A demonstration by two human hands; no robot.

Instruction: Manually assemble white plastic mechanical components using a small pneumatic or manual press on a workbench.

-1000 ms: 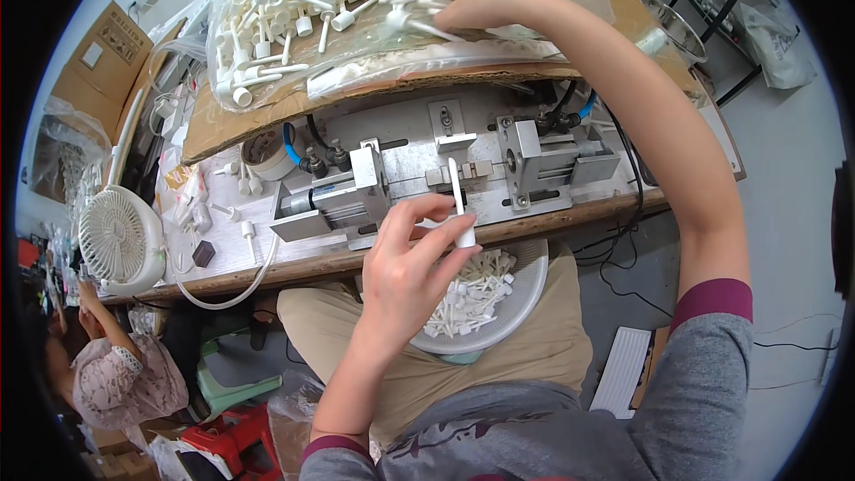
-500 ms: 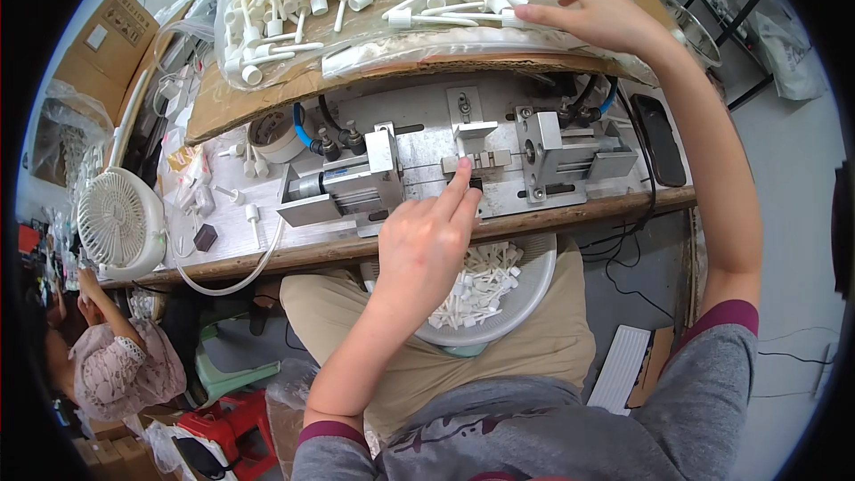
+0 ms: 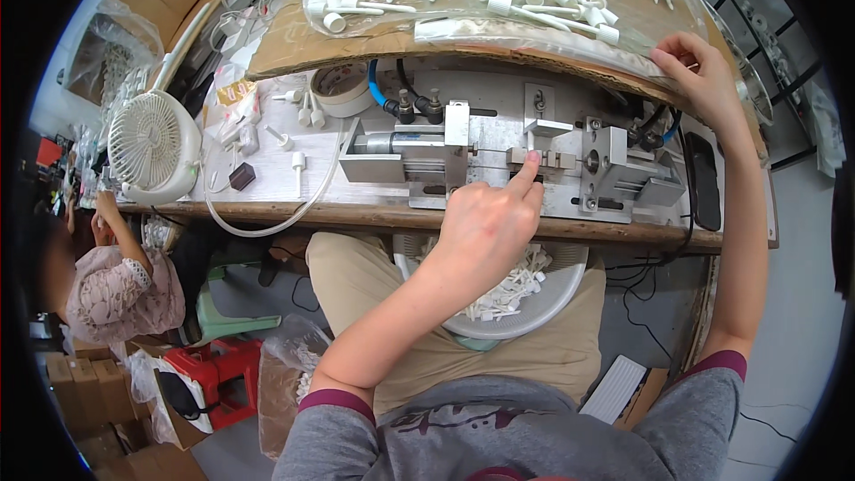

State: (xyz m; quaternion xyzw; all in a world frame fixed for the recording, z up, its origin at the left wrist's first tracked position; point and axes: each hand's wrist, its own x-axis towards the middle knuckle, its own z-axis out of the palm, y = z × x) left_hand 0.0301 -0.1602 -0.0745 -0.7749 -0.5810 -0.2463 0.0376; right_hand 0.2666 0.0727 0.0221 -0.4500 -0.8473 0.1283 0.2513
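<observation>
My left hand [image 3: 494, 224] points forward, its index finger stretched out onto a small metal holding block [image 3: 554, 160] and its other fingers bent. The block sits midway between two metal pneumatic cylinders, the left cylinder [image 3: 401, 153] and the right cylinder [image 3: 623, 166]. Above the block a metal stop plate [image 3: 545, 127] stands on the base. My right hand [image 3: 704, 80] hovers at the near right edge of the cardboard sheet [image 3: 356, 61], thumb and fingertips drawn together; whatever lies between them is hidden. White plastic capped stems [image 3: 525, 2] lie heaped on the plastic-covered cardboard.
A grey-white basket [image 3: 570, 289] of small white parts rests on my lap. A phone [image 3: 704, 183] lies right of the fixture. A tape roll [image 3: 344, 91], a clear hose [image 3: 267, 230] and a white fan [image 3: 153, 147] are at left. Another person [image 3: 125, 289] sits far left.
My right hand has come back from the heap of capped stems toward the cardboard's near edge, its fingers closing. My left index finger stays at the block. The whole view has shifted.
</observation>
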